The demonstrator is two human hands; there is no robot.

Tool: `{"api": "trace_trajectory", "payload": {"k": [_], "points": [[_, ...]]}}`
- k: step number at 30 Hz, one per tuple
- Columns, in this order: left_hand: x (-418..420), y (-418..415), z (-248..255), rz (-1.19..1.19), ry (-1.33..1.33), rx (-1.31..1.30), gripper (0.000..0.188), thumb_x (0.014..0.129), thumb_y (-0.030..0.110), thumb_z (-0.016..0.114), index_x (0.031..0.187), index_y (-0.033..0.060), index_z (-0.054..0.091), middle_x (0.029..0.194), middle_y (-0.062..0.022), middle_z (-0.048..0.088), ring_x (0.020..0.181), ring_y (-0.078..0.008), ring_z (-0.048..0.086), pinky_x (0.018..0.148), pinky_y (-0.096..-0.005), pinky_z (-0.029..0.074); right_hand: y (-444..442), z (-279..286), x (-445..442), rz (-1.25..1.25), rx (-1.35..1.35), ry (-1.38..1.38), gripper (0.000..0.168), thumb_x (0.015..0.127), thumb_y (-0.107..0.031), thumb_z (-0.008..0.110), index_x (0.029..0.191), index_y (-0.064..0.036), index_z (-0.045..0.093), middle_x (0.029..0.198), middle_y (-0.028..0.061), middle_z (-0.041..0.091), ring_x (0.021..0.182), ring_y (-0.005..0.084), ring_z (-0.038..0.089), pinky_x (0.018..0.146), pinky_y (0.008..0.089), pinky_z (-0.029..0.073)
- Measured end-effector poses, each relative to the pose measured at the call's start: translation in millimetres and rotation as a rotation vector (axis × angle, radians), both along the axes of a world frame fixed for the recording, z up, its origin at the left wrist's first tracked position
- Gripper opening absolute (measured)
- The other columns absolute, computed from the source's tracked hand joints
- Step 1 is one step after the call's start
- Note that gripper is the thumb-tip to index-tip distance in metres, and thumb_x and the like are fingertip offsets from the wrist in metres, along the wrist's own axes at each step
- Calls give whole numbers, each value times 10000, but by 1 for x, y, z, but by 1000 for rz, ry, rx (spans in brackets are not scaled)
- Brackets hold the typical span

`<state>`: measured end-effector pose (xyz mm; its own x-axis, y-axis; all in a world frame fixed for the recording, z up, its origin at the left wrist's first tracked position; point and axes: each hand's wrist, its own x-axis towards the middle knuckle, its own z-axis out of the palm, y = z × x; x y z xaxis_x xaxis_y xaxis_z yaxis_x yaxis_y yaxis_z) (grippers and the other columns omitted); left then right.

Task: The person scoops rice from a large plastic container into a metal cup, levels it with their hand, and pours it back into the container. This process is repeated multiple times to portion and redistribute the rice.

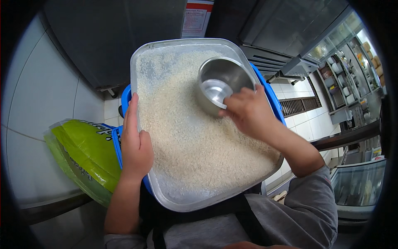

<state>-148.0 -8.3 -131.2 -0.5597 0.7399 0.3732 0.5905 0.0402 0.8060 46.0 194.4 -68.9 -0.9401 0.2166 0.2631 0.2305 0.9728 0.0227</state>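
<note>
A rectangular metal tray (174,205) rests on a blue plastic container (270,90) before me. Uncooked white rice (202,162) is spread unevenly over the tray, thicker toward the near right. My right hand (248,109) grips the near rim of a round stainless steel pot (214,109), which tilts over the rice at the tray's upper right; its visible inside holds no rice. My left hand (136,140) lies flat along the tray's left edge, fingers extended, thumb by the rim.
A green plastic sack (87,152) with lettering leans at the left, beside the tiled wall (40,93). Dark metal appliances (118,37) stand beyond the tray. At the right are a floor drain grate (300,105), loaded shelves (339,81) and a glass-fronted case (357,183).
</note>
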Motion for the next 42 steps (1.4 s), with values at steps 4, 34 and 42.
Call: {"api": "trace_trajectory", "payload": {"k": [4,34,42], "points": [[1,0,5,-15,4,3,670,801,-72,328,1469,-74,275,1497,-274,332,1410,-377,324,1175,-432,241,-33,1,-9,173,-65,-3,195,830,-306,726,895,-148,631,765,2,636,834,219,593,881,566,386],[2,0,5,2,4,-22,661,804,-57,339,1463,-71,285,1493,-270,338,1410,-383,321,1178,-433,231,8,-8,-55,86,-43,-4,234,943,-350,580,987,-138,670,839,50,696,948,250,643,906,595,365],[0,0,-1,31,-12,-32,675,800,-74,330,1472,-67,273,1493,-273,341,1408,-383,326,1174,-427,240,-1,10,-44,111,-31,-8,174,911,-321,623,993,-173,666,919,31,685,953,241,620,889,553,376]]}}
